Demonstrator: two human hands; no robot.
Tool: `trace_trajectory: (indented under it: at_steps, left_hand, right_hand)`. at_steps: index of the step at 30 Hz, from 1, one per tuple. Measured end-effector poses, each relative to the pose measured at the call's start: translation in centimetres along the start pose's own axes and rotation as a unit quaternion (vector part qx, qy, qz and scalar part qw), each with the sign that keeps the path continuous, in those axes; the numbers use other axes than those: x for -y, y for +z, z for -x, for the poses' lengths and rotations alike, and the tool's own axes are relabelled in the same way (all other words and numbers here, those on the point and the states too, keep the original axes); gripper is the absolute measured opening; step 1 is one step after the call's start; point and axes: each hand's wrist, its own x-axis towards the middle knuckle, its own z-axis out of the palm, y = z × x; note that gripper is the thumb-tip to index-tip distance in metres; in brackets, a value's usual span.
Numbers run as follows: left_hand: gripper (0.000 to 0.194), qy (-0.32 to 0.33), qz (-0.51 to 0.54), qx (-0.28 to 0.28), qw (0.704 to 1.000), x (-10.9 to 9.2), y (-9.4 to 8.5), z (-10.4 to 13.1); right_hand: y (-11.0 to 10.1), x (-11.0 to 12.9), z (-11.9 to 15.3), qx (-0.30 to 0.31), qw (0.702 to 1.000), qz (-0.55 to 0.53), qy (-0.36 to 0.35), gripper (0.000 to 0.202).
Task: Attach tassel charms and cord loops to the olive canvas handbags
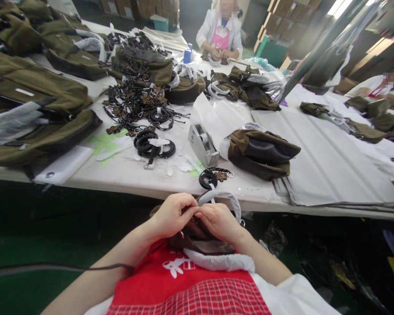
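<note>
A dark olive bag (197, 238) with handles wrapped in white covering rests against the red apron, below the table edge. My left hand (175, 214) and my right hand (216, 220) meet at its upper edge, fingertips pinched together near one wrapped handle (228, 195). What the fingertips grip is too small to make out. Just beyond them on the table edge lies a coiled black strap (208, 179) beside a leopard-patterned charm (221, 175) with a metal ring.
A grey tape dispenser (202, 144) stands past the strap, with a folded olive bag (262, 151) to its right. Coiled straps (154, 145), heaped charms (141, 100) and olive bags (36, 92) lie left. Grey sheets (335, 162) are stacked right. A person (220, 35) works across the table.
</note>
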Motion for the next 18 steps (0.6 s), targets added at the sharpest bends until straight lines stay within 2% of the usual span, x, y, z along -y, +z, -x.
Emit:
trace_trajectory:
  at_steps: [3, 10, 18]
  left_hand:
    - [0.021, -0.005, 0.009, -0.024, 1.0, 0.21, 0.47, 0.28]
    - [0.023, -0.061, 0.046, -0.05, 0.996, 0.25, 0.91, 0.37]
    - [0.022, -0.072, 0.081, -0.037, 0.993, 0.42, 1.05, 0.21]
  right_hand:
    - [0.14, -0.06, 0.02, 0.0, 1.0, -0.012, 0.009, 0.035]
    - [-0.25, -0.01, -0.23, 0.003, 1.0, 0.012, 0.014, 0.032]
    - [-0.27, -0.1, -0.29, 0.016, 1.0, 0.025, -0.002, 0.033]
